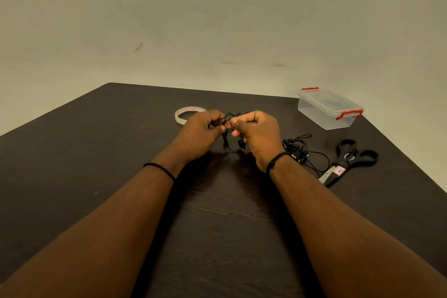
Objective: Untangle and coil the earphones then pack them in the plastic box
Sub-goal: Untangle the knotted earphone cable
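Note:
Both hands are raised a little above the dark table (96, 152), close together. My left hand (200, 133) and my right hand (260, 135) each pinch the black earphones (228, 120), whose tangled cord is bunched between the fingertips. An earbud and a loop of cord hang below the hands. A second tangle of black earphone cord (302, 150) lies on the table just right of my right wrist. The clear plastic box (329, 110) with red clips stands at the far right with its lid on.
A roll of clear tape (180, 116) lies flat behind my left hand. Black-handled scissors (350, 158) lie right of the loose cord, near the table's right edge. A plain wall rises behind the table.

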